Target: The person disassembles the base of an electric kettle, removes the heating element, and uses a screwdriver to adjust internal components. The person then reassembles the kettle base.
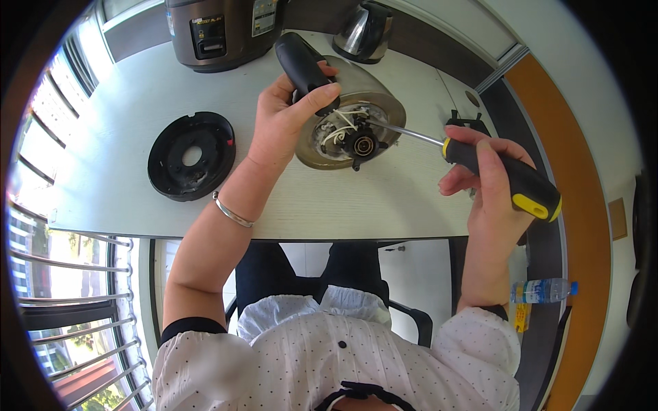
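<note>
My left hand (291, 109) is wrapped round the black handle (301, 65) of a metal electric kettle (363, 81), which lies tipped with its underside toward me. White wires and a round black connector (363, 142) show in its opened bottom. From the right, my right hand (490, 168) grips a screwdriver (510, 179) with a black and yellow handle. Its steel shaft reaches into the kettle's bottom, the tip beside the connector and wires; whether it sits on a screw is too small to tell. A round black base cover (192, 156) lies apart on the table, left of my left forearm.
A brown cooker (223, 34) stands at the table's back left, and another kettle (363, 34) at the back. Behind my right hand is a black object (469, 122), partly hidden. A water bottle (543, 291) is at the lower right. The white table (329, 212) ends just before my lap.
</note>
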`<action>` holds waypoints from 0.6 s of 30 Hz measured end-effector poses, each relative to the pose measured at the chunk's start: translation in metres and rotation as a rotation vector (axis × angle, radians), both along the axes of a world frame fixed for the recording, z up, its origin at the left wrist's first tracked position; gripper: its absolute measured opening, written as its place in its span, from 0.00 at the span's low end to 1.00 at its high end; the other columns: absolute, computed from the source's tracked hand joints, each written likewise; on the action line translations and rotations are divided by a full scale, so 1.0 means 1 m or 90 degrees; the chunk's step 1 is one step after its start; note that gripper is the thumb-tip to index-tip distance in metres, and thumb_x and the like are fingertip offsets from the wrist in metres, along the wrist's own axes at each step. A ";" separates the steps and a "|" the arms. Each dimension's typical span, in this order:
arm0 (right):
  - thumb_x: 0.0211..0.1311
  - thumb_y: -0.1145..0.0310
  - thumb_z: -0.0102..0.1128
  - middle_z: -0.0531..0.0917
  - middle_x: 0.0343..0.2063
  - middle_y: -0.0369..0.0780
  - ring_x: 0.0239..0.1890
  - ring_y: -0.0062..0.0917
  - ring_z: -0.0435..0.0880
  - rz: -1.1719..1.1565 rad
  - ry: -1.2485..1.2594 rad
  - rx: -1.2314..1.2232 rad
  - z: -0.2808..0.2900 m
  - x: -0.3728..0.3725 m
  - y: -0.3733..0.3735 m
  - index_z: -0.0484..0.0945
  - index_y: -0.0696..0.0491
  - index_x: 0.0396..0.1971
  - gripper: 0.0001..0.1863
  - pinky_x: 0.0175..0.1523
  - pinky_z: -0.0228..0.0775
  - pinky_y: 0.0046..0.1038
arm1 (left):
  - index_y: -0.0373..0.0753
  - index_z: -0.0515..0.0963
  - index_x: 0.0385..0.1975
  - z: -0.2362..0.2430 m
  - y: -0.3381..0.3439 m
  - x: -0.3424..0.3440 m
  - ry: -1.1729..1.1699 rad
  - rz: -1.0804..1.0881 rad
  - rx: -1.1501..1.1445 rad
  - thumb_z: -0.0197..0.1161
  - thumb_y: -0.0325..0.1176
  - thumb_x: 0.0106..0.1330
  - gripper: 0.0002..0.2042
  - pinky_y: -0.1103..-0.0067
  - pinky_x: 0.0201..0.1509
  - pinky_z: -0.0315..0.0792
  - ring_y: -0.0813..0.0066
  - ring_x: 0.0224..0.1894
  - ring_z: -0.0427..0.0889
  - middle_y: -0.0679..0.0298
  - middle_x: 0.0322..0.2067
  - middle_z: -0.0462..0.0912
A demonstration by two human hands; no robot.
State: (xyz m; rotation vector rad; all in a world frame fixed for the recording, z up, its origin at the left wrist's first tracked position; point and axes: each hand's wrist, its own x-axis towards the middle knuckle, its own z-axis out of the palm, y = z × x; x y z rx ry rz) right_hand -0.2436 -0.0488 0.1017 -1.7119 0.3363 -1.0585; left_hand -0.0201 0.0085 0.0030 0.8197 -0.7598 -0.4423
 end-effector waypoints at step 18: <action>0.48 0.83 0.59 0.81 0.41 0.52 0.26 0.17 0.79 0.231 0.123 -0.171 0.029 -0.002 -0.032 0.71 0.58 0.32 0.11 0.33 0.74 0.19 | 0.33 0.77 0.41 0.000 0.002 0.001 0.002 -0.001 0.000 0.69 0.34 0.55 0.17 0.81 0.50 0.69 0.79 0.42 0.75 0.64 0.41 0.80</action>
